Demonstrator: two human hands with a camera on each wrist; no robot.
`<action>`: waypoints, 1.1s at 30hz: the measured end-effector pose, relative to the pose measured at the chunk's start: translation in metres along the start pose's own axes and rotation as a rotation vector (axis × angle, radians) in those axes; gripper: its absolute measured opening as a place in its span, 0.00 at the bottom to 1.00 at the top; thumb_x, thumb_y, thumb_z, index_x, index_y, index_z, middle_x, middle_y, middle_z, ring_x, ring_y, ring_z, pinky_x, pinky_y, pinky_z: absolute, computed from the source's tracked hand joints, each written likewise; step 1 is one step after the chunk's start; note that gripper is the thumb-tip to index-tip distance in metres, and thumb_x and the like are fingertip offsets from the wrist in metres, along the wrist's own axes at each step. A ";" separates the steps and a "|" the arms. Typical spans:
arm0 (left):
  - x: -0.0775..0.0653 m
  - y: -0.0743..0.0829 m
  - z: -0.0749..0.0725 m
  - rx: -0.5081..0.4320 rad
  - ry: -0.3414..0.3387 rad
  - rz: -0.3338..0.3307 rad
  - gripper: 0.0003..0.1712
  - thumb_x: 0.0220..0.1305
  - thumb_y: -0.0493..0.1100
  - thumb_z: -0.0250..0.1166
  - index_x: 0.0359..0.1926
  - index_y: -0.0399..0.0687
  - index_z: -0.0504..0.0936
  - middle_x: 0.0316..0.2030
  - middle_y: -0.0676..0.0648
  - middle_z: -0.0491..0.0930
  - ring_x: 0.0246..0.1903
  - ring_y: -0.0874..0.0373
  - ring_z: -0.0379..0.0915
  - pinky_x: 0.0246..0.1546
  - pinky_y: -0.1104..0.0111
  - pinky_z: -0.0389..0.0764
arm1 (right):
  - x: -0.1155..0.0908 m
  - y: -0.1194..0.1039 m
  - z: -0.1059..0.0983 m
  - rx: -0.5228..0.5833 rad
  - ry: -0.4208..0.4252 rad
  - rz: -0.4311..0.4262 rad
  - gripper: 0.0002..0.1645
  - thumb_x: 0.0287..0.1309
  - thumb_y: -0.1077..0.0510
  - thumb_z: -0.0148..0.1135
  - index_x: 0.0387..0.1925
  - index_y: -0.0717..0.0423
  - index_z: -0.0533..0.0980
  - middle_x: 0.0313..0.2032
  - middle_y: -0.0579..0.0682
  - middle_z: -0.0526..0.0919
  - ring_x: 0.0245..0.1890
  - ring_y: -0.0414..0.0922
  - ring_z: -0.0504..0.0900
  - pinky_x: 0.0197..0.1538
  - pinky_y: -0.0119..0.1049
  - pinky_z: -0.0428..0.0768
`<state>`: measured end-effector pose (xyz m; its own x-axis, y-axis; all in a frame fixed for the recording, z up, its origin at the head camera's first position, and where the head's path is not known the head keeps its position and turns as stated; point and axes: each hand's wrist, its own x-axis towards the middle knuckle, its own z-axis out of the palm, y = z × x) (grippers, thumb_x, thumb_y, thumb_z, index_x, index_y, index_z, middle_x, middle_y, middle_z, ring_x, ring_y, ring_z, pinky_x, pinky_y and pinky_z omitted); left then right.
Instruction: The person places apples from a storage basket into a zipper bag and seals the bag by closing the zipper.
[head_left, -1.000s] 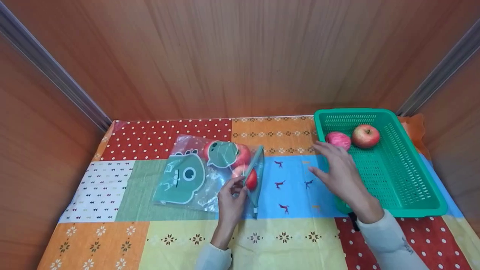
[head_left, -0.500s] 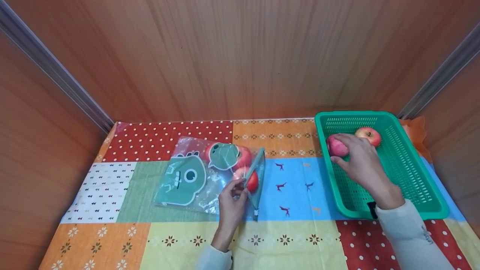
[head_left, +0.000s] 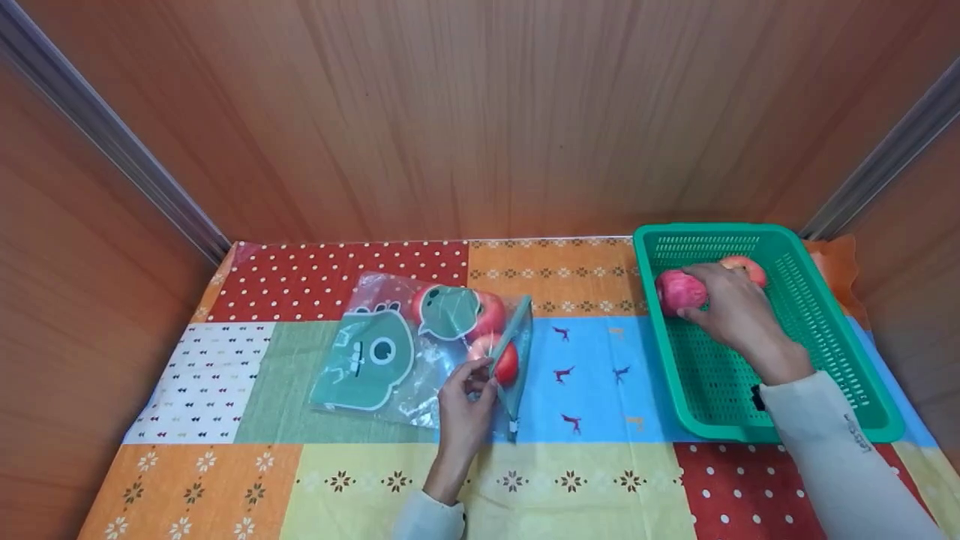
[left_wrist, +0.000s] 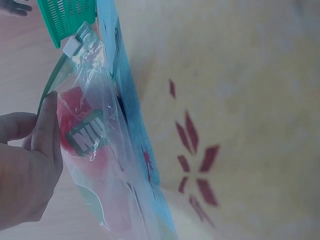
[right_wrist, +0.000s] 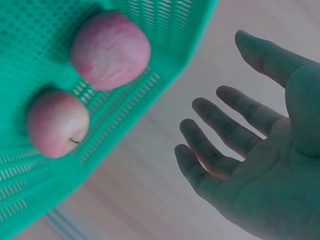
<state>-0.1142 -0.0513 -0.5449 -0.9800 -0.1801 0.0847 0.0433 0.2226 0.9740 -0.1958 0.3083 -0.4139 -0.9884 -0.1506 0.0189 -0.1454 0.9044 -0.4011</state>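
Observation:
My left hand (head_left: 466, 394) pinches the opening edge of a clear slider zip bag (head_left: 427, 386) with a green cartoon print. Red apples (head_left: 491, 311) lie inside the bag, partly behind the print. In the left wrist view, thumb and fingers hold the bag's green strip (left_wrist: 50, 80), and a white slider (left_wrist: 71, 46) sits at its end. On the right, my right hand (head_left: 739, 311) reaches into a green basket (head_left: 664, 360), its thumb and fingers around a pink apple (head_left: 679, 292). Another apple (head_left: 746, 268) sits behind that hand. The right wrist view instead shows this hand spread, apart from both apples.
A patchwork cloth (head_left: 375, 487) covers the table. Wood-grain panels (head_left: 480, 120) rise at the back and both sides. Something orange (head_left: 836, 274) lies behind the basket's right side.
My right hand has moved from the basket's left rim into the basket and closed around the pink apple. My left hand has stayed at the bag's edge.

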 end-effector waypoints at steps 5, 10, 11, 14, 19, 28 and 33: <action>0.000 0.001 0.000 -0.001 -0.006 -0.014 0.17 0.66 0.27 0.67 0.55 0.40 0.86 0.41 0.44 0.85 0.34 0.57 0.82 0.37 0.71 0.85 | 0.011 0.011 0.005 0.012 -0.063 0.021 0.44 0.59 0.59 0.78 0.72 0.68 0.68 0.65 0.72 0.74 0.63 0.72 0.69 0.52 0.72 0.82; 0.000 0.001 0.000 -0.004 -0.009 -0.041 0.18 0.67 0.27 0.67 0.55 0.41 0.86 0.41 0.44 0.84 0.34 0.56 0.81 0.37 0.72 0.84 | 0.022 0.021 0.011 0.002 -0.098 0.000 0.42 0.61 0.58 0.76 0.70 0.71 0.68 0.63 0.73 0.74 0.61 0.71 0.70 0.54 0.72 0.80; 0.000 0.001 -0.001 -0.004 -0.008 -0.042 0.18 0.67 0.27 0.67 0.55 0.41 0.86 0.41 0.44 0.84 0.34 0.56 0.81 0.36 0.72 0.84 | 0.024 0.022 0.013 -0.008 -0.104 -0.007 0.42 0.61 0.58 0.76 0.70 0.71 0.68 0.63 0.73 0.74 0.61 0.72 0.69 0.54 0.73 0.80; -0.001 0.000 -0.001 0.000 -0.009 -0.044 0.18 0.67 0.27 0.67 0.55 0.42 0.86 0.41 0.44 0.84 0.34 0.56 0.81 0.37 0.72 0.85 | 0.029 0.025 0.018 -0.047 -0.106 -0.031 0.41 0.60 0.59 0.76 0.69 0.71 0.69 0.63 0.73 0.74 0.61 0.72 0.69 0.56 0.73 0.78; -0.001 -0.001 -0.001 0.000 -0.015 -0.050 0.17 0.68 0.28 0.67 0.56 0.42 0.86 0.42 0.44 0.83 0.35 0.56 0.81 0.37 0.72 0.86 | 0.036 0.031 0.027 -0.130 -0.093 -0.060 0.41 0.58 0.61 0.77 0.68 0.71 0.70 0.62 0.74 0.75 0.61 0.73 0.70 0.59 0.74 0.74; -0.001 -0.001 -0.001 0.019 -0.018 -0.033 0.18 0.67 0.28 0.67 0.56 0.41 0.86 0.42 0.44 0.84 0.34 0.57 0.81 0.38 0.73 0.85 | 0.044 0.038 0.040 -0.260 -0.045 -0.057 0.42 0.53 0.63 0.80 0.67 0.70 0.71 0.64 0.74 0.73 0.63 0.75 0.68 0.60 0.74 0.75; -0.001 -0.001 -0.001 0.026 -0.022 -0.042 0.18 0.67 0.28 0.67 0.56 0.42 0.86 0.42 0.45 0.84 0.35 0.57 0.81 0.38 0.73 0.85 | 0.048 0.040 0.047 -0.301 -0.001 -0.038 0.45 0.52 0.62 0.82 0.67 0.70 0.70 0.63 0.75 0.73 0.63 0.74 0.68 0.62 0.73 0.74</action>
<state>-0.1134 -0.0528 -0.5454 -0.9850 -0.1684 0.0385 -0.0032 0.2406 0.9706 -0.2469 0.3180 -0.4720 -0.9820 -0.1869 0.0274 -0.1888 0.9757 -0.1110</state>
